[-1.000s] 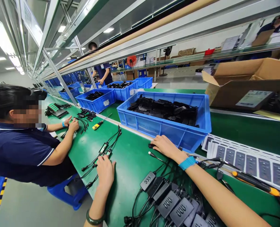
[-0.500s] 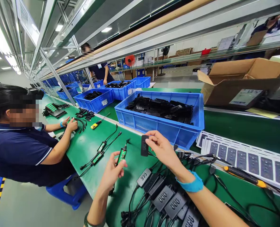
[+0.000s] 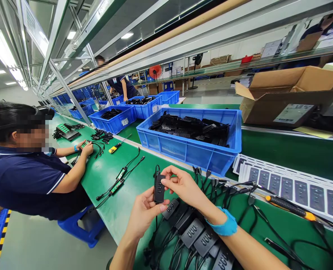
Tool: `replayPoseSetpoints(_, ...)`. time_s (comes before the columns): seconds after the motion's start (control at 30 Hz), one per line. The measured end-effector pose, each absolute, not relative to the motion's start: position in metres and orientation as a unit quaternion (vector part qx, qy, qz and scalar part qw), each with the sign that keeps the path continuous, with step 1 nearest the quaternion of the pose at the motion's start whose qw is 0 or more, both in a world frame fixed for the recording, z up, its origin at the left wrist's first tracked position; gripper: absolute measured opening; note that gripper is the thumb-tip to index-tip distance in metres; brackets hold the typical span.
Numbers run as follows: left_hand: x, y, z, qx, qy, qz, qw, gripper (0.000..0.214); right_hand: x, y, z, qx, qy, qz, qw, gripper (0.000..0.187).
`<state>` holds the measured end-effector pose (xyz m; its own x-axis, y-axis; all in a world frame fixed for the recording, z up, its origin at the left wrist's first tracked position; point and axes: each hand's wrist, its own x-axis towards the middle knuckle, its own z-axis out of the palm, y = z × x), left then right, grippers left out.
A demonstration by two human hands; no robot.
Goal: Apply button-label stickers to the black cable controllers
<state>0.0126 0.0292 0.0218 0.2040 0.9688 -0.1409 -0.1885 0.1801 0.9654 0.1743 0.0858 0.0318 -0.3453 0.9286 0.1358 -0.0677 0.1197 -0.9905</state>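
Note:
Both hands meet over a small black controller box (image 3: 158,191), held upright above the bench, with a cable leaving its top. My left hand (image 3: 143,210) grips its lower end between thumb and fingers. With thumb and fingertips, my right hand (image 3: 184,186) holds the black cover at the upper part, over the circuit board. The board itself is hidden now. Below my hands lies a pile of black cabled controllers (image 3: 193,232), their faces marked with three symbols. To the left, two green circuit boards (image 3: 117,186) with cables rest on the bench.
A blue bin (image 3: 189,150) of black casing parts stands behind my hands. On the right lie printed label sheets (image 3: 293,189) and an orange-black screwdriver (image 3: 290,208). A yellow screwdriver (image 3: 115,147) lies near a co-worker (image 3: 28,176) at the left. An open cardboard box (image 3: 290,97) is at the back right.
My right hand has brought the black cover left and down onto the circuit board in my left hand. The board was exposed before, and the hands were apart.

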Motion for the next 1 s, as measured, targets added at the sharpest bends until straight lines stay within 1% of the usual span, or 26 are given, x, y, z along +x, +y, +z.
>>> replayPoseSetpoints(0.1,0.013,0.028,0.024,0.460,0.436,0.466,0.617,0.054,0.174,0.087,0.029,-0.350,-0.595,0.571,0.445,0.031)
replayPoseSetpoints(0.17,0.014,0.027,0.026,0.458,0.438,0.471,0.614,0.052,0.174,0.087,0.029,-0.341,-0.592,0.579,0.445,0.032)
replayPoseSetpoints(0.53,0.014,0.025,0.027,0.467,0.447,0.468,0.603,0.056,0.174,0.087,0.029,-0.331,-0.576,0.603,0.442,0.038)
replayPoseSetpoints(0.63,0.013,0.023,0.023,0.503,0.463,0.457,0.569,0.051,0.173,0.087,0.028,-0.335,-0.563,0.621,0.431,0.047)
replayPoseSetpoints(0.73,0.012,0.021,0.019,0.570,0.484,0.436,0.500,0.046,0.173,0.090,0.027,-0.311,-0.597,0.627,0.392,0.046)
replayPoseSetpoints(0.8,0.012,0.019,0.017,0.613,0.505,0.410,0.448,0.043,0.172,0.091,0.024,-0.304,-0.633,0.601,0.382,0.045)
replayPoseSetpoints(0.9,0.012,0.018,0.014,0.656,0.527,0.374,0.390,0.038,0.169,0.090,0.019,-0.328,-0.666,0.534,0.405,0.043)
replayPoseSetpoints(0.97,0.010,0.019,0.013,0.664,0.532,0.365,0.378,0.037,0.171,0.087,0.020,-0.352,-0.694,0.484,0.400,0.040)
replayPoseSetpoints(1.0,0.009,0.019,0.012,0.662,0.534,0.361,0.382,0.037,0.174,0.086,0.023,-0.365,-0.719,0.451,0.382,0.038)
